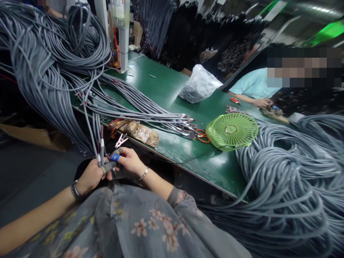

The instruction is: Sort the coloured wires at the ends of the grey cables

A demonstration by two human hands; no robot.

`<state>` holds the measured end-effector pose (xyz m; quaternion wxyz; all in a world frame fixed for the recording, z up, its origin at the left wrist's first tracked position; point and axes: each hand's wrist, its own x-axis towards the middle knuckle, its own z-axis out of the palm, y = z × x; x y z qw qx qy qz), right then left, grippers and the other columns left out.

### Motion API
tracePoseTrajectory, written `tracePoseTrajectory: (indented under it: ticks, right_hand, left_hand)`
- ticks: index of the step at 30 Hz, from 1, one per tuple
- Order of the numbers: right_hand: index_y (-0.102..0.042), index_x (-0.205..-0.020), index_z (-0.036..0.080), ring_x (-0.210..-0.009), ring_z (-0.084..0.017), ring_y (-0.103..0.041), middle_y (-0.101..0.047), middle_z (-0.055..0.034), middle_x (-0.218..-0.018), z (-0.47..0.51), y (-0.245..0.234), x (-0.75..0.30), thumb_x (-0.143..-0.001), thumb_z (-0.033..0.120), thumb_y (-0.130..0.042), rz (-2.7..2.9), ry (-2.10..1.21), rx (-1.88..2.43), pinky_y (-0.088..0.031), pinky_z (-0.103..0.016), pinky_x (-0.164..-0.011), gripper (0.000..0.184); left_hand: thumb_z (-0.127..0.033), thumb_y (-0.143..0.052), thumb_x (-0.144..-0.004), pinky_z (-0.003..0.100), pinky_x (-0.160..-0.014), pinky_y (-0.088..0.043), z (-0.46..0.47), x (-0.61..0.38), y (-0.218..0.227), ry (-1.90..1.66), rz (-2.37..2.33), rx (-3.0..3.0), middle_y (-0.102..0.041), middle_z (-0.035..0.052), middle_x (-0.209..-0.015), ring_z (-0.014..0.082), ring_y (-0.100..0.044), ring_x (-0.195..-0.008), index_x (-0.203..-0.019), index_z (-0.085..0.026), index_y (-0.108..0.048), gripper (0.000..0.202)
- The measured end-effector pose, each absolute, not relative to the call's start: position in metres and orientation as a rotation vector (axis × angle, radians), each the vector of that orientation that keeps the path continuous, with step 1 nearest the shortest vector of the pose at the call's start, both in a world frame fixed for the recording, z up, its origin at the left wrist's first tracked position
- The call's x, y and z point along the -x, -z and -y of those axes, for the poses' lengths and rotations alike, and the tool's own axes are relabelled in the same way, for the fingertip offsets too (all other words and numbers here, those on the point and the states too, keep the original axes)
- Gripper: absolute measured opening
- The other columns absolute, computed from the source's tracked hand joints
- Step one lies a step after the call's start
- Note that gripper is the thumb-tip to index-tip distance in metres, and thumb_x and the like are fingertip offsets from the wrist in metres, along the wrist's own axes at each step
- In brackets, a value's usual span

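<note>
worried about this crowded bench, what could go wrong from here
The gray cables in the left hand seem to run up into the cable pile; pulling might tangle them.
The black cord near the table edge could snag.
Orange-handled scissors lie beside loose wire ends, so they may catch or nick them.

Held cables (93, 139): grey, whitish near the ends. Table (163, 80): deep green. Fan (232, 129): lime green. Scissors (206, 136): orange-red handles. Clip (120, 141): pale pink. Finger wrap (115, 157): bright blue. Blouse (123, 224): grey, printed with pink and yellow flowers. Bag (200, 83): translucent white. Bracelet (144, 174): silver. Co-worker's shirt (252, 82): pale aqua.
</note>
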<state>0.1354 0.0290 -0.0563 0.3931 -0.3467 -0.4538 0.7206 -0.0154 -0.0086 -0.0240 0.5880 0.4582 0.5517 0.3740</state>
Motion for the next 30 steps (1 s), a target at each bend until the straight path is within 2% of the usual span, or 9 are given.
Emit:
tracePoseTrajectory:
  ticks: [4, 9, 14, 26, 30]
  right_hand:
    - [-0.066, -0.070, 0.018, -0.052, -0.010, -0.053, -0.064, 0.0043, -0.059, -0.038, 0.051, -0.135, -0.055, 0.056, -0.096, 1.252, -1.884, 0.941, -0.042, -0.025, -0.054, 0.051]
    - [-0.072, -0.069, 0.017, -0.056, -0.009, -0.049, -0.063, 0.0027, -0.060, -0.039, 0.054, -0.129, -0.056, 0.052, -0.096, 1.079, -1.802, 1.018, -0.040, -0.026, -0.057, 0.045]
    - [-0.067, -0.061, 0.018, -0.054, -0.009, -0.046, -0.059, 0.0033, -0.057, -0.037, 0.056, -0.128, -0.056, 0.048, -0.098, 1.017, -1.773, 1.042, -0.039, -0.026, -0.056, 0.044]
    - [-0.066, -0.066, 0.018, -0.054, -0.008, -0.041, -0.055, 0.0047, -0.056, -0.033, 0.059, -0.130, -0.050, 0.055, -0.096, 0.957, -1.789, 1.012, -0.034, -0.026, -0.058, 0.050]
    - [-0.067, -0.068, 0.018, -0.055, -0.009, -0.044, -0.057, 0.0031, -0.059, -0.033, 0.060, -0.132, -0.051, 0.056, -0.096, 0.973, -1.819, 0.980, -0.036, -0.027, -0.059, 0.051]
  left_hand:
    - [-0.058, -0.086, -0.055, 0.023, -0.041, -0.028, 0.011, 0.020, 0.030, -0.855, -1.328, -1.131, -0.061, 0.0052, -0.037, 0.0097, -0.039, -0.036, -0.042, -0.022, -0.064, 0.045]
    - [-0.056, -0.090, -0.042, 0.022, -0.039, -0.025, 0.011, 0.013, 0.030, -0.980, -1.320, -0.811, -0.066, 0.0077, -0.042, 0.0121, -0.049, -0.034, -0.049, -0.019, -0.068, 0.044]
    - [-0.049, -0.094, -0.037, 0.020, -0.037, -0.025, 0.011, 0.010, 0.025, -1.045, -1.304, -0.696, -0.068, 0.0071, -0.044, 0.0109, -0.051, -0.032, -0.052, -0.017, -0.070, 0.043]
    - [-0.046, -0.095, -0.039, 0.020, -0.036, -0.028, 0.012, 0.010, 0.025, -1.076, -1.278, -0.668, -0.070, 0.0049, -0.047, 0.0112, -0.053, -0.032, -0.054, -0.017, -0.066, 0.043]
    - [-0.044, -0.094, -0.040, 0.020, -0.036, -0.028, 0.011, 0.009, 0.024, -1.094, -1.279, -0.672, -0.069, 0.0049, -0.046, 0.0112, -0.052, -0.032, -0.055, -0.017, -0.067, 0.040]
